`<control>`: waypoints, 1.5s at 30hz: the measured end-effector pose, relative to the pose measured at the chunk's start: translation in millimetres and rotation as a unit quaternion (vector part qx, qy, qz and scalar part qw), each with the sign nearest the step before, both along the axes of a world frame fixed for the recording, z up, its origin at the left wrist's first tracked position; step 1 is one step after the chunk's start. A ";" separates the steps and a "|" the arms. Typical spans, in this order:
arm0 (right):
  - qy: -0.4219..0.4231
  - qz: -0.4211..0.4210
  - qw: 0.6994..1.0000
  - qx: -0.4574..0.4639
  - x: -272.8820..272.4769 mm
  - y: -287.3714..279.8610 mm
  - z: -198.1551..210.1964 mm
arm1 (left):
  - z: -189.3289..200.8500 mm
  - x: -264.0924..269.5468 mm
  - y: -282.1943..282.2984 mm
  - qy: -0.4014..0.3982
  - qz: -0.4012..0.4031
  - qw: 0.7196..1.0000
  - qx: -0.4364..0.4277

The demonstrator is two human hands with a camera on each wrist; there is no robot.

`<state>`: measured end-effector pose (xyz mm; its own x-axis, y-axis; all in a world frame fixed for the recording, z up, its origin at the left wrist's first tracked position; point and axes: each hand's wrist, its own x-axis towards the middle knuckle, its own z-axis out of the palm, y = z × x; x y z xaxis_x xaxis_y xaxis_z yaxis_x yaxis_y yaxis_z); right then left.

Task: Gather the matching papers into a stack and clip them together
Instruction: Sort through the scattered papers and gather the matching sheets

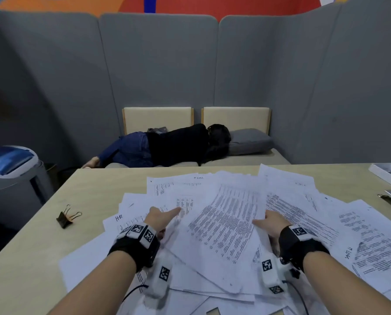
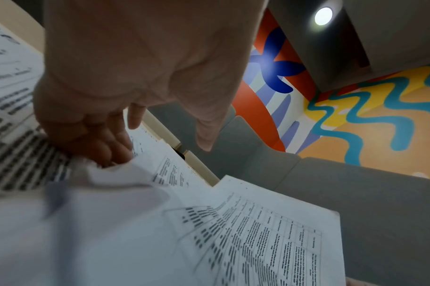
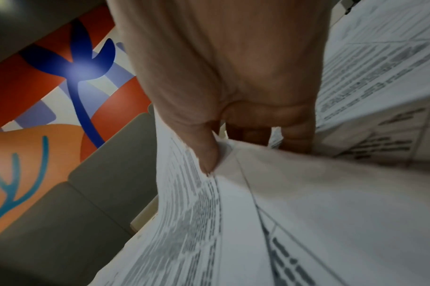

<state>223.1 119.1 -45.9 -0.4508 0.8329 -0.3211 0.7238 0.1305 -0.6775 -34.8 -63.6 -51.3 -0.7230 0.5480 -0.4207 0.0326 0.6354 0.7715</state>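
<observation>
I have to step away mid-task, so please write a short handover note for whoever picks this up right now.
Left hand: fingers curled under the left edge of the lifted white printed sheets.
Right hand: thumb and fingers pinch their right edge.
Other loose printed papers lie scattered over the pale wooden table; some bear handwritten labels.
Black binder clip lies unused on the table, left of the papers.
Done: sheets picked up.
Left: gather matching pages, square the stack, clip it.
</observation>
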 end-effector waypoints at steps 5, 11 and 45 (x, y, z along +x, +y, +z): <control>0.002 0.034 0.999 -0.006 -20.1 -13.0 -0.2 | 5.2 17.7 4.2 0.014 -0.055 0.998 0.001; 0.055 0.055 0.997 -0.023 -32.8 -21.7 3.1 | 13.2 39.7 0.3 0.014 -0.078 0.983 0.167; 0.435 0.016 0.900 -0.024 -61.5 -27.7 79.6 | 71.4 15.2 -3.5 0.102 -0.033 0.922 0.372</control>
<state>161.6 91.5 33.7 -0.5733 0.8090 0.1295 -0.0872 0.0970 -0.9915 -19.6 -67.2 20.1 -0.6997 0.6762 0.2307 0.2448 -0.0765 0.9666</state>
